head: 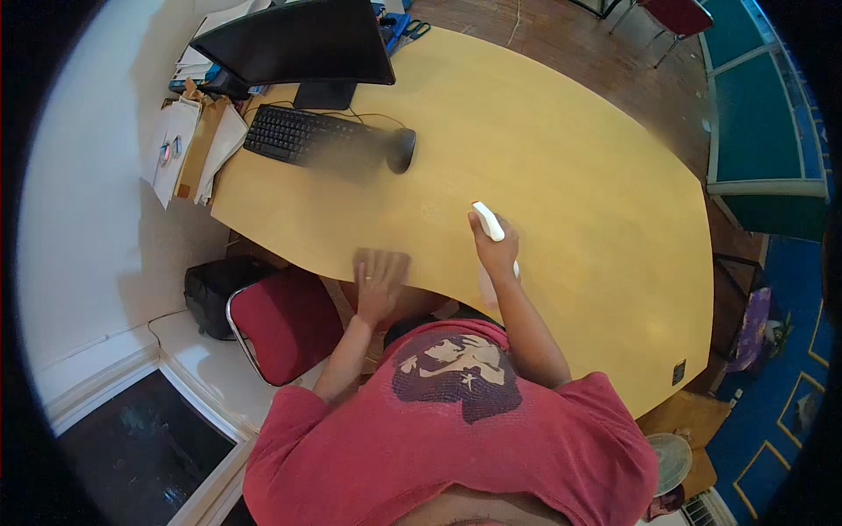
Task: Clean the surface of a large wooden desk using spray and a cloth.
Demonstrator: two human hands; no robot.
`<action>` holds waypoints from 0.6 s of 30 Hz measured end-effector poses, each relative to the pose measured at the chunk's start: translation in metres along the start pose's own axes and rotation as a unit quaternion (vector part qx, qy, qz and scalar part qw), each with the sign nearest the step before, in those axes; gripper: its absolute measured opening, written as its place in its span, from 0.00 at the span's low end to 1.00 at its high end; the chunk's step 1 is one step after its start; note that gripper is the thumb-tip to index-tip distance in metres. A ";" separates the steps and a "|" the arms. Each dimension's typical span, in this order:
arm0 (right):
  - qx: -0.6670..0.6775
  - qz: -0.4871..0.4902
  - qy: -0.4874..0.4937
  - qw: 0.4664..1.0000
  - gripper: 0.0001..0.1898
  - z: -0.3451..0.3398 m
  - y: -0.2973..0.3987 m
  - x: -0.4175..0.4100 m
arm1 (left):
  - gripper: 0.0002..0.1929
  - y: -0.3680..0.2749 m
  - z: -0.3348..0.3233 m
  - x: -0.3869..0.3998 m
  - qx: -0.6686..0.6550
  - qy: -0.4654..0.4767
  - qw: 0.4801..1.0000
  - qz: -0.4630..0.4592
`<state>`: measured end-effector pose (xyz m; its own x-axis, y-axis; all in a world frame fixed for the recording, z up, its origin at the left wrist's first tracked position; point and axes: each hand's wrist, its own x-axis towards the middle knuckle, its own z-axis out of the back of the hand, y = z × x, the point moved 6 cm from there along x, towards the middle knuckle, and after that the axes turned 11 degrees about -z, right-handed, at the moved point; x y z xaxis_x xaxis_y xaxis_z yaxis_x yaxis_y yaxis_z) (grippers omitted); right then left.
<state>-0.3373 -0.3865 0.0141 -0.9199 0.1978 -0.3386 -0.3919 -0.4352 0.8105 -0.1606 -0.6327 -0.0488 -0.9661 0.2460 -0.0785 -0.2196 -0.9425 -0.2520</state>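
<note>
My right hand (498,246) is closed around the neck of a spray bottle with a white trigger head (489,221), held upright over the yellow desk (579,197). Part of its translucent body shows below the hand, beside my forearm. Palm down at the near edge of the desk is my left hand (381,269), slightly blurred, fingers extended, with nothing seen in it. Whether it touches the desktop cannot be told.
A black monitor (302,46), a keyboard (283,135) and a mouse (400,150) stand at the far left. Papers and folders (197,144) lean by the wall. Scissors (416,29) lie near the far edge. A red chair (289,322) is at my left.
</note>
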 end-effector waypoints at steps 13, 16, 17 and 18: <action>0.144 -0.036 -0.043 0.988 0.19 0.028 -0.020 -0.004 | 0.37 -0.010 -0.062 0.170 -0.084 -0.029 0.988 -0.128; 0.166 0.009 -0.065 0.984 0.19 0.026 -0.031 -0.003 | 0.39 -0.013 -0.062 0.241 -0.008 -0.019 0.990 -0.138; 0.166 0.010 -0.067 0.984 0.19 0.025 -0.035 -0.002 | 0.40 -0.014 -0.054 0.259 0.033 -0.074 0.985 -0.151; 0.177 0.019 -0.065 0.982 0.19 0.024 -0.038 -0.002 | 0.40 -0.015 -0.046 0.273 0.073 -0.128 0.975 -0.163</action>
<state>-0.3206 -0.3493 -0.0043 -0.9156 0.3073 -0.2594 -0.3067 -0.1161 0.9447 -0.4145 -0.5414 -0.1104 -0.8395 0.4915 0.2317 -0.5203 -0.8500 -0.0821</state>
